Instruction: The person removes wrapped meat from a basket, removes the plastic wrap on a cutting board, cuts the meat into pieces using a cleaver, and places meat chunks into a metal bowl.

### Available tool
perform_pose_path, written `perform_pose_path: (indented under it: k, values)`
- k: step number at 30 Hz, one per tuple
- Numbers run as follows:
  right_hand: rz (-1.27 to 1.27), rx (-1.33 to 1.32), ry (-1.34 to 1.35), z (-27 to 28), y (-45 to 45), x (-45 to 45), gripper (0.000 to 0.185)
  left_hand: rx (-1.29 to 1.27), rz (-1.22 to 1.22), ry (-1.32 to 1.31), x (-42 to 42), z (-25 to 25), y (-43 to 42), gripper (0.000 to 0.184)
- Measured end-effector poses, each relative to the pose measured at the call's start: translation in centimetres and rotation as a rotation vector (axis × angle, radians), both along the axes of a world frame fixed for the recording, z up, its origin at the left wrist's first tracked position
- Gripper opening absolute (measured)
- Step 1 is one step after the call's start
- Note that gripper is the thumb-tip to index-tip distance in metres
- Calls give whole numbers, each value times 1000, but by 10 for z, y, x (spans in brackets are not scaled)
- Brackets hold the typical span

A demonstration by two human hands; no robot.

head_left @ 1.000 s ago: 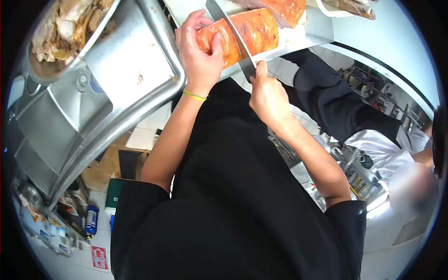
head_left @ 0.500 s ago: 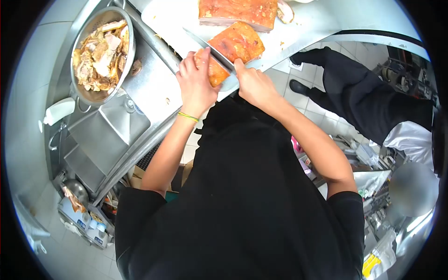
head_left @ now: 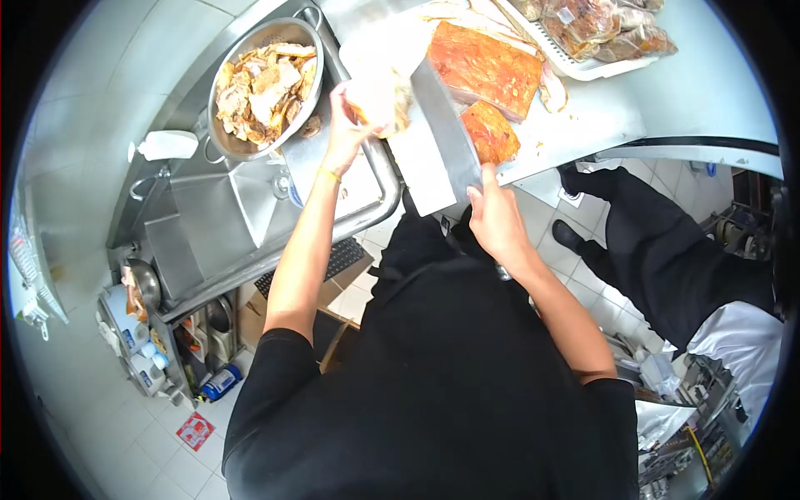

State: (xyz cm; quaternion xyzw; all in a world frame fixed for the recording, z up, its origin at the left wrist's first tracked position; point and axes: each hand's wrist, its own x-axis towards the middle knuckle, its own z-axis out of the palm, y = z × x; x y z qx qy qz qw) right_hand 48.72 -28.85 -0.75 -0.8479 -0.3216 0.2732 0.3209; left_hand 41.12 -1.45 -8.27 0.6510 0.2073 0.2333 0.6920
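My left hand (head_left: 346, 133) is closed around a cut piece of meat (head_left: 383, 102), pale on the side facing me, held at the left edge of the white cutting board (head_left: 421, 171). In my right hand (head_left: 502, 221) is the handle of a wide cleaver (head_left: 450, 125), its blade pointing up and away over the board. Right of the blade lies a small chunk of orange-brown roasted meat (head_left: 490, 133). A larger slab of the same meat (head_left: 492, 71) rests just beyond it. The fingertips of my left hand are partly hidden.
A steel bowl (head_left: 260, 155) of cut meat stands at left, beside the sink (head_left: 221, 212). At the top right is a white tray (head_left: 575, 70) with bagged meat. Another person (head_left: 667, 258) in dark clothing with a white sleeve is at right. A faucet (head_left: 152, 185) rises behind the sink.
My left hand has moved left off the board's middle, taking the cut piece away from the blade. The cleaver has come away from the meat and now shows its broad face. The view has shifted.
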Motion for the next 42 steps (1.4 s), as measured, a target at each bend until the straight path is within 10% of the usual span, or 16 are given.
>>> perform_pose_path:
  k: [3, 14, 21, 30, 42]
  values:
    - [-129, 13, -12, 26, 14, 4, 26, 578, -97, 197, -9, -36, -6, 82]
    - [-141, -235, -121, 53, 93, -25, 32, 470, -201, 109, 50, -4, 6, 30]
    - [-159, -377, -216, 56, 116, -57, 14, 976, -12, 205, 49, 1, -7, 27]
    - [-186, -577, 126, 101, 108, -60, 26, 969, -101, 263, 52, -8, -7, 28]
    - [-116, -375, -12, 17, 123, -6, 19, 881, -75, 171, 62, -4, -8, 27]
